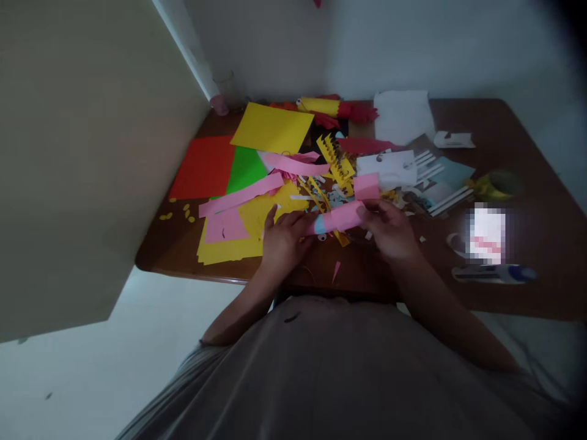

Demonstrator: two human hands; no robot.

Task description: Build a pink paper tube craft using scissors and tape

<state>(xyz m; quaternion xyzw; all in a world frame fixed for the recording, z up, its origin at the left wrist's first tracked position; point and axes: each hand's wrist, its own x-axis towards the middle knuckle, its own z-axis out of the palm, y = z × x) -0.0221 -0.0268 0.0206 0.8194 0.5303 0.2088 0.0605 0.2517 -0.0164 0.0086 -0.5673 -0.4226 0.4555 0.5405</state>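
A paper tube (345,215), mostly pink with a light blue band, lies crosswise between my hands just above the table's front part. My left hand (288,235) is closed round its left end, thumb raised. At the right end my right hand (389,227) grips the tube between thumb and fingers. A pink paper flap (366,186) sticks up beside the right fingers; whether it joins the tube I cannot tell. Below the tube lies a small googly eye (322,238). Yellow sheets (229,252) and a pink sheet (227,226) lie by my left hand.
Coloured paper scraps litter the brown table (527,153). Pink strips (243,194), a red sheet (204,166) and a yellow sheet (272,127) lie left. A yellow-and-red paper tube (321,107) rests at the back. At right are a tape roll (498,185) and a blue-white tool (495,274).
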